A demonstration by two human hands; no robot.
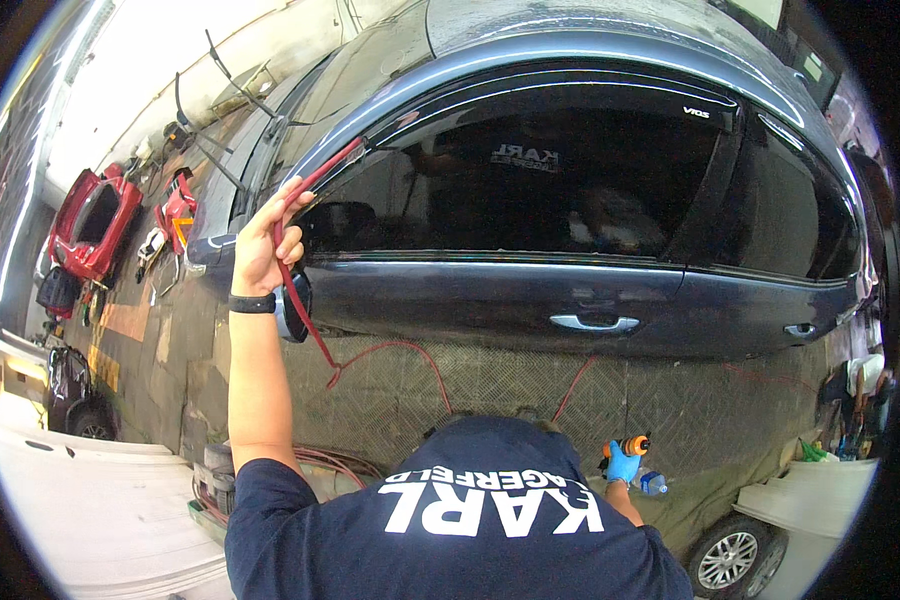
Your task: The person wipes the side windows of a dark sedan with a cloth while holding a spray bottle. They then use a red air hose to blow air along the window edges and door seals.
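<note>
Nearest the camera, a navy shirt [460,565] carries large white capital lettering [495,505] in two lines, inverted; the upper line is partly lost in folds. From left to right: at the far side, a red vehicle body section [82,260], its details small. The bare left hand [258,250], dark wristband [253,303] below it, is raised before the car's front pillar and grasps a red hose [327,168]. One length points to the window edge; another drops to the floor, loops and passes out of sight behind the shirt. The dark blue car [450,300] spans the view, its tinted window [450,190] reflecting the lettering and obscuring the interior; small white lettering [696,112] marks the upper rear corner. The blue-gloved right hand [624,467] grips an orange-and-black tool [634,443], partly covered by the fingers. Whether the adjacent blue container [655,484] joins it cannot be told. A wheel [727,562] is cut off at lower right.
</note>
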